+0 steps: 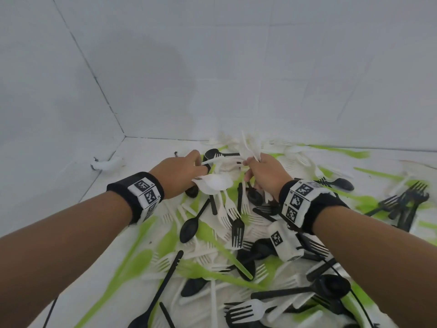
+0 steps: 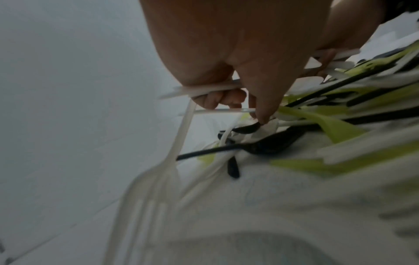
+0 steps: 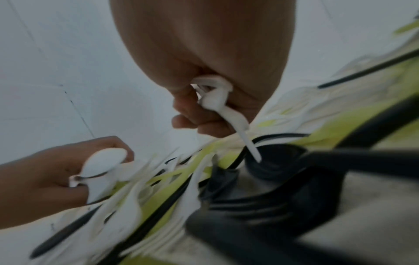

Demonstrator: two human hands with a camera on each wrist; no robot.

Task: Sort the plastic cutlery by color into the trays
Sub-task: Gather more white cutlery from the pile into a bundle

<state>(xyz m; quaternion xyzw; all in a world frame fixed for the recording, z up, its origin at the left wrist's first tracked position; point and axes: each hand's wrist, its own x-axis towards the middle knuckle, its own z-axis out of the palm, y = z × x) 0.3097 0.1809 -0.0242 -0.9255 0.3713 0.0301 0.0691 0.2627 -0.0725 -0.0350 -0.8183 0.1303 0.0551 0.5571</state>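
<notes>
A big heap of white, black and green plastic cutlery [image 1: 227,223] covers the white surface. My left hand [image 1: 183,171] hovers over the heap's far part and grips a bundle of white cutlery [image 1: 214,182], with spoon bowls sticking out toward me; in the left wrist view its fingers [image 2: 218,99] curl round white handles [image 2: 204,89] and a white fork [image 2: 158,175] hangs down. My right hand [image 1: 262,171], just to the right, grips several white pieces [image 1: 248,147] that stick up and away; the right wrist view shows white handles [image 3: 219,102] in its fist. No trays are visible.
White walls close the far side and the left, meeting in a corner [image 1: 124,136]. A small crumpled white object [image 1: 106,165] lies at the left wall's foot. A bunch of black forks [image 1: 406,204] lies at the right. Loose cutlery reaches the near edge.
</notes>
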